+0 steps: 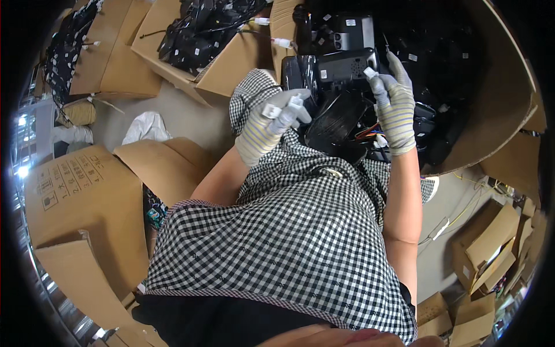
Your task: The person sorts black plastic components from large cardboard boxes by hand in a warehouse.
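My left hand (272, 124), in a striped knit glove, pinches a small white plug connector (272, 109) just left of a black plastic device (341, 69). My right hand (396, 101), gloved the same way, grips the device's right side and holds another white connector (370, 73) at its fingertips. The device is a black boxy housing with a speaker-like grille and a small label. Coloured wires (370, 132) hang below it. Under it lies a curved black plastic shell (335, 124) on my checked lap.
A large cardboard box (491, 104) full of black parts stands ahead on the right. Two more open boxes (225, 63) of black units with white connectors stand at the top left. Flat cardboard (81, 196) lies at the left, small boxes (485, 248) at the right.
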### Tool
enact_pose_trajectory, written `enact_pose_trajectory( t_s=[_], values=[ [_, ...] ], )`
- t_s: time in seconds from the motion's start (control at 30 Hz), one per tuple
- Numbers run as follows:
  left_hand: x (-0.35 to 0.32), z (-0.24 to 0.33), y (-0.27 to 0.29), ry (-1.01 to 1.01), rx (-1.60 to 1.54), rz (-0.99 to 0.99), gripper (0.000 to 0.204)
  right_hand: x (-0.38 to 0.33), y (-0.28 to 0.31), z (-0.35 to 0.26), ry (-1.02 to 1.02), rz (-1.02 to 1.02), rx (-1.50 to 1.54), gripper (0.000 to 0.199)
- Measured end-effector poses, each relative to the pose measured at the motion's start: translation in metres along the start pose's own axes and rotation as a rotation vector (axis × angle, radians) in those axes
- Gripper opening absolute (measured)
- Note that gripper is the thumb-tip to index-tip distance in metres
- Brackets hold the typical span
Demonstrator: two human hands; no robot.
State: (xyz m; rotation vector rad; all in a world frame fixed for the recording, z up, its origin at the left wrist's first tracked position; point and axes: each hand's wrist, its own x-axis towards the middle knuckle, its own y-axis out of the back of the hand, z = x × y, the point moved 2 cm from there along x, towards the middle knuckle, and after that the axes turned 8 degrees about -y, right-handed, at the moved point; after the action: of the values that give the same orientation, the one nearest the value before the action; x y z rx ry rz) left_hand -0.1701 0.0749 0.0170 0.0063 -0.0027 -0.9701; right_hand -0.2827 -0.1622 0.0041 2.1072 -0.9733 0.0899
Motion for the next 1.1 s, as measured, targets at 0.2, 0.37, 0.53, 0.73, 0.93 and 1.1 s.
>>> enact_pose_trajectory(
  t_s=[0.2, 0.37, 0.53, 0.73, 0.93, 1.1],
  values=[
    [-0.001, -0.008, -0.010, 0.010, -0.037, 0.000, 0.059, 0.014, -0.020, 0.007, -0.014, -0.106, -0.109, 0.026],
    [-0.003, -0.014, -0.008, -0.003, -0.068, 0.055, 0.057, -0.016, -0.047, -0.027, 0.172, -0.496, -0.461, 0.025],
    [-0.003, -0.010, -0.016, -0.049, -0.088, -0.006, 0.046, -0.016, -0.089, 0.009, 0.153, -0.392, -0.657, 0.028],
    [-0.019, 0.006, -0.022, -0.198, 0.108, -0.067, 0.039, -0.008, -0.031, -0.011, 0.268, 0.175, -0.122, 0.013],
    [-0.002, 0.021, -0.047, -0.868, 0.574, -0.073, 0.034, -0.029, 0.010, 0.022, -0.677, 0.238, 1.501, 0.031],
    [0.015, -0.019, -0.059, -0.580, 0.339, -0.201, 0.036, -0.099, 0.019, 0.018, -1.030, -0.093, 1.110, 0.035]
  ],
)
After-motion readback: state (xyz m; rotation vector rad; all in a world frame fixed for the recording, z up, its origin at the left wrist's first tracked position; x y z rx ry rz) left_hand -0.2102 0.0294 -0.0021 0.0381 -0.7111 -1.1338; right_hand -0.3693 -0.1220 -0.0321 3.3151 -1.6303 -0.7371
